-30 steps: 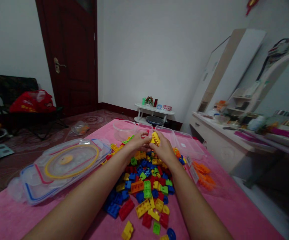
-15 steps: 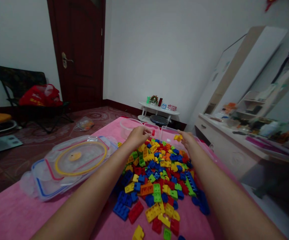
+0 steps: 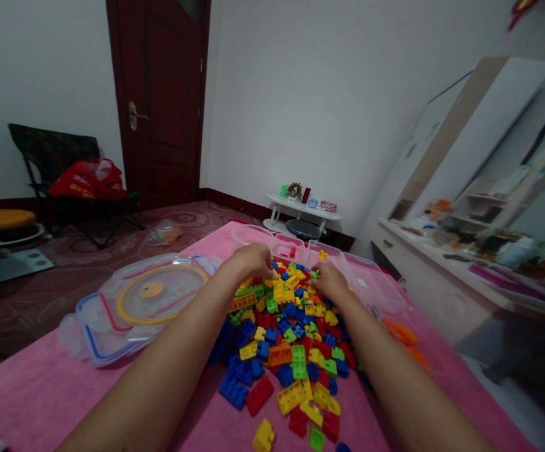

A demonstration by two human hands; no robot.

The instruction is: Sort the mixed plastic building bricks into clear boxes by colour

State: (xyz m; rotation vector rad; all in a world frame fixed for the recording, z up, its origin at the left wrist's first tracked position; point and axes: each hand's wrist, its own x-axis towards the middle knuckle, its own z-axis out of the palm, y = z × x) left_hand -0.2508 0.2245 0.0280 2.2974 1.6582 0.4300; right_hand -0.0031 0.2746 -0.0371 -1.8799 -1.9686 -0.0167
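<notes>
A heap of toy building blocks (image 3: 296, 314) in red, yellow, blue, green and orange covers the middle of the pink cloth (image 3: 197, 414). At the heap's far left edge is my left hand (image 3: 253, 256), fingers bent down and closed together; whatever lies under the fingertips is hidden. My right hand (image 3: 331, 281) reaches into the far right of the heap, its fingertips closed around a small green block (image 3: 314, 274). Behind the hands stand clear plastic containers. A yellow block (image 3: 323, 255) is in the middle-right container (image 3: 336, 254), and red blocks (image 3: 292, 252) are in the one beside it.
Stacked clear lids (image 3: 154, 292) with coloured rims lie left of my left forearm. Orange blocks (image 3: 402, 333) sit right of my right forearm. A cluttered dresser (image 3: 442, 270) stands to the right; a low white shelf (image 3: 301, 207) is against the far wall.
My right hand has let go of the yellow block, now in the container, and moved left and down to the heap. My left hand has come down from the container to the heap's edge.
</notes>
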